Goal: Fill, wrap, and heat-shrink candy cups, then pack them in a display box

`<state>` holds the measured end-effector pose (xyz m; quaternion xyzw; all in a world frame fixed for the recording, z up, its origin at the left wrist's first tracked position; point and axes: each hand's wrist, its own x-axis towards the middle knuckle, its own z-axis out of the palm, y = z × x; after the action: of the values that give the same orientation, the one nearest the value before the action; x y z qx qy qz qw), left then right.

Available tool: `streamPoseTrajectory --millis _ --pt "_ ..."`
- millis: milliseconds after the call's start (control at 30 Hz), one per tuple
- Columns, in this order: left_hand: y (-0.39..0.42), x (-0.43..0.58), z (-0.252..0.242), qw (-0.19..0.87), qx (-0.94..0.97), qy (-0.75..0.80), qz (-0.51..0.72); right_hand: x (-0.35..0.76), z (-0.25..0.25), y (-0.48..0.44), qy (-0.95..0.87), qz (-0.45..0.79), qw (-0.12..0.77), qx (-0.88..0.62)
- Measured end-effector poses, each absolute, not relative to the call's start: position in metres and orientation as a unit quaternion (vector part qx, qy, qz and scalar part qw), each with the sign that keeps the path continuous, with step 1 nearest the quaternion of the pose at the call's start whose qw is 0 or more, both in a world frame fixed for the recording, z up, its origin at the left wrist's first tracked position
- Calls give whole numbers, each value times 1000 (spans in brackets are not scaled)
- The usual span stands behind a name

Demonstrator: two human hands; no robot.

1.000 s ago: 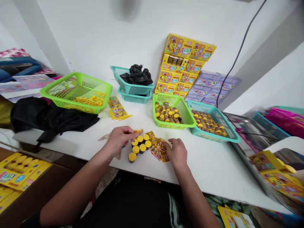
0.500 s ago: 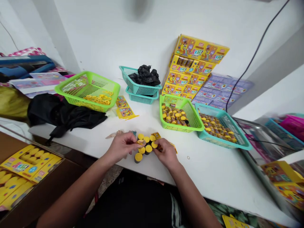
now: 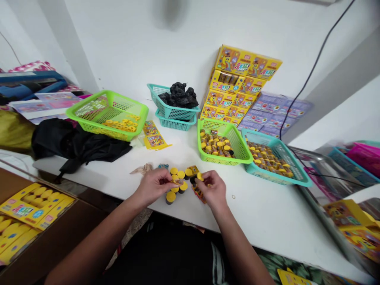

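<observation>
My left hand point(image 3: 154, 184) is closed in a pinch, its thumb and fingertips on a small yellowish piece too small to make out. My right hand point(image 3: 212, 189) grips a small dark tub with a yellow lid point(image 3: 200, 176), slightly tilted and apart from the others. Between the hands, several more yellow-lidded tubs point(image 3: 170, 197) stand upright in a loose cluster on the white table. Yellow printed packaging point(image 3: 194, 169) lies just behind the held tub, and more printed packaging point(image 3: 198, 193) is partly covered by my right hand.
Green basket point(image 3: 249, 152) and teal basket point(image 3: 303, 174) hold many small tubs. Another green basket point(image 3: 89, 122) has yellow plastic pieces. Stacked yellow boxes point(image 3: 228, 89) stand by the wall. A black umbrella point(image 3: 103, 146) lies left; a rubber band point(image 3: 233, 196) lies right.
My right hand has moved a little to the right, drawing a yellow-lidded tub away from the cluster. My left hand keeps its pinch near the tubs. The view has shifted slightly.
</observation>
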<state>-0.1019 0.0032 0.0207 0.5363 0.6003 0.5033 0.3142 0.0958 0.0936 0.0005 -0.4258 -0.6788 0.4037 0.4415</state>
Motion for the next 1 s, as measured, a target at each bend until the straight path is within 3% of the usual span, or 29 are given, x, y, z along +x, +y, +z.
streamPoseTrajectory --millis 67,200,433,1000 --pt "2 -97 26 299 558 601 488 101 17 86 -615 497 477 -385" --pt "2 -84 35 276 607 586 461 106 43 73 -584 592 458 -316" --pt "2 -70 35 308 604 575 459 110 46 67 -612 554 441 -353" --pt "1 -54 41 562 457 482 493 108 51 54 -642 538 419 -350"
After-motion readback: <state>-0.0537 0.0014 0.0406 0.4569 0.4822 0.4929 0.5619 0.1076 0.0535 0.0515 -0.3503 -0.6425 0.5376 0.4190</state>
